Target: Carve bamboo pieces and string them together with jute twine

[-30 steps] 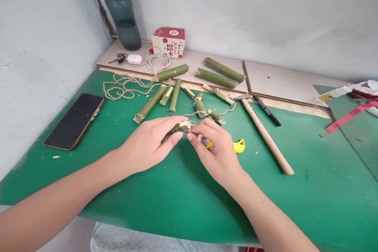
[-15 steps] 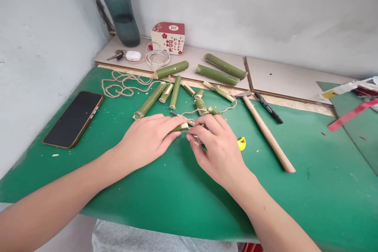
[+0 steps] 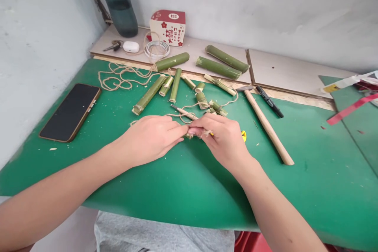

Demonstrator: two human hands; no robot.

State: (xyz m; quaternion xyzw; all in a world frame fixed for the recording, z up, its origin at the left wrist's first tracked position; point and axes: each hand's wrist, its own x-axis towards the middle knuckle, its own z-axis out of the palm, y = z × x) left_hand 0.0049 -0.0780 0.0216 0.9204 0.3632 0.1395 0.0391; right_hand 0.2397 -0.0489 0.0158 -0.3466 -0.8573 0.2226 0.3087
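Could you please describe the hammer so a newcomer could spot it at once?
Look at the green mat, just right of the right hand. The hammer lies there diagonally, next to a black pen; its long pale wooden handle sets it apart.

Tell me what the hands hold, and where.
Left hand and right hand pinch a bamboo piece by its ends, mostly hidden; twine in the right hand too.

on the green table [image 3: 177, 189], the flat black phone [image 3: 70, 112] lies left, the wooden hammer [image 3: 267, 126] right, green bamboo tubes [image 3: 149, 94] between.
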